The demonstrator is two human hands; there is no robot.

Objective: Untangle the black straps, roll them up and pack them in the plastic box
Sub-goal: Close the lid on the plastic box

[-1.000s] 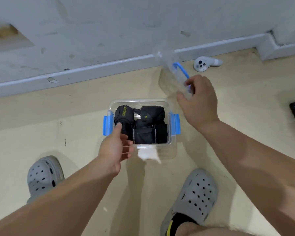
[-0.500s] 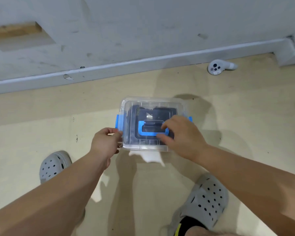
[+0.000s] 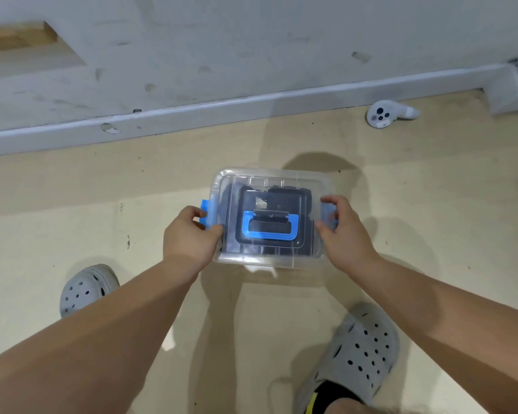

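Nearest the person, a grey left sandal (image 3: 84,289) and right sandal (image 3: 359,351) stood well apart on the floor (image 3: 57,234), with bare floor between them. Just beyond, the plastic box (image 3: 269,259) sat lidded on the floor, its long axis running left to right. Its blue handle (image 3: 269,233) lay flat on the lid. The black straps (image 3: 231,243) lay rolled inside. The left grip (image 3: 189,237) curled round the left latch (image 3: 204,208) and the right grip (image 3: 346,234) round the right latch (image 3: 329,212), so the box sat between them. Open floor lay on every side. A white controller (image 3: 386,113) lay far right near the baseboard (image 3: 251,110).
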